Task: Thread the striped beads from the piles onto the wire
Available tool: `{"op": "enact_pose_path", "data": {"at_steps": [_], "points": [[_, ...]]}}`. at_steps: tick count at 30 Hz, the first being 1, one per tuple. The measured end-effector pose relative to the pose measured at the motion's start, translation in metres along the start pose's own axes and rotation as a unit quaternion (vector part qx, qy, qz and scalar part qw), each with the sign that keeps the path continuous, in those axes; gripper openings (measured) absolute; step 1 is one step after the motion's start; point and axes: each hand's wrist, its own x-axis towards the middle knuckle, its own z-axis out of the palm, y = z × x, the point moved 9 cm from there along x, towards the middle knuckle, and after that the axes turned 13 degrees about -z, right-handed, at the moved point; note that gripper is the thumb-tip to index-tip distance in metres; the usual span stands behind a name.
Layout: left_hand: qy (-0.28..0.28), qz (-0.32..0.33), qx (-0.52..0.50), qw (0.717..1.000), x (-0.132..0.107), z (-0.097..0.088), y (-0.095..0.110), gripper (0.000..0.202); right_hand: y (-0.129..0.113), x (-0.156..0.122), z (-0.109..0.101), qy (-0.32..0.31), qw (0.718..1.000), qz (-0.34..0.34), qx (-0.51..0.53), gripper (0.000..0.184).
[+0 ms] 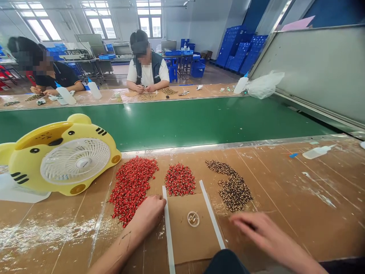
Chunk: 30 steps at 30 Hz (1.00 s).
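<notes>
My left hand rests knuckles-up on the wooden bench, its fingers curled at the lower edge of a large pile of small red parts. A smaller red pile lies just beyond a brown cardboard pad framed by two white strips. A small round dish sits on the pad. My right hand lies blurred to the right of the pad, fingers stretched towards a pile of dark brown parts. What either hand holds is not visible.
A yellow tiger-shaped desk fan stands at the left. A green conveyor belt runs across behind the bench. A squeeze bottle lies at the right. Two people work at the far bench with bottles and parts.
</notes>
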Motion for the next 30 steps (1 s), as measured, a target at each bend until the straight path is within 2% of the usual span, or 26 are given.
{"op": "enact_pose_path", "data": {"at_steps": [2, 4, 6, 8, 11, 15, 18, 21, 24, 27, 30], "points": [[0.020, 0.020, -0.090, 0.996, -0.001, -0.011, 0.005, 0.032, 0.014, 0.026, 0.016, -0.035, 0.998, 0.018, 0.044, 0.024], [0.030, 0.039, -0.241, 0.969, -0.004, -0.022, 0.010, 0.028, 0.013, 0.052, 0.037, -0.074, 0.991, 0.000, 0.108, 0.023], [0.004, 0.039, -0.406, 0.913, -0.004, -0.025, 0.013, 0.020, 0.001, 0.073, 0.062, -0.137, 0.979, -0.051, 0.142, 0.023], [-0.035, 0.024, -0.540, 0.841, -0.001, -0.020, 0.016, 0.012, -0.007, 0.085, 0.082, -0.186, 0.967, -0.093, 0.146, 0.020], [-0.059, 0.000, -0.664, 0.745, 0.008, -0.008, 0.017, 0.009, -0.010, 0.093, 0.100, -0.225, 0.955, -0.135, 0.137, 0.010], [-0.098, -0.049, -0.766, 0.634, 0.019, 0.020, 0.016, 0.016, -0.003, 0.091, 0.106, -0.216, 0.953, -0.164, 0.134, 0.016], [-0.140, -0.063, -0.804, 0.574, 0.020, 0.039, 0.024, 0.022, -0.006, 0.087, 0.105, -0.186, 0.952, -0.202, 0.134, 0.022], [-0.137, -0.082, -0.825, 0.542, 0.019, 0.048, 0.027, 0.026, -0.018, 0.083, 0.105, -0.167, 0.942, -0.263, 0.127, 0.026], [-0.125, -0.091, -0.829, 0.537, 0.019, 0.050, 0.027, 0.027, -0.029, 0.081, 0.104, -0.145, 0.931, -0.317, 0.111, 0.028], [-0.130, -0.092, -0.828, 0.538, 0.020, 0.051, 0.028, 0.025, -0.029, 0.082, 0.100, -0.122, 0.936, -0.319, 0.079, 0.031], [-0.144, -0.104, -0.827, 0.533, 0.019, 0.054, 0.028, 0.024, -0.026, 0.081, 0.102, -0.137, 0.939, -0.304, 0.083, 0.027]]}}
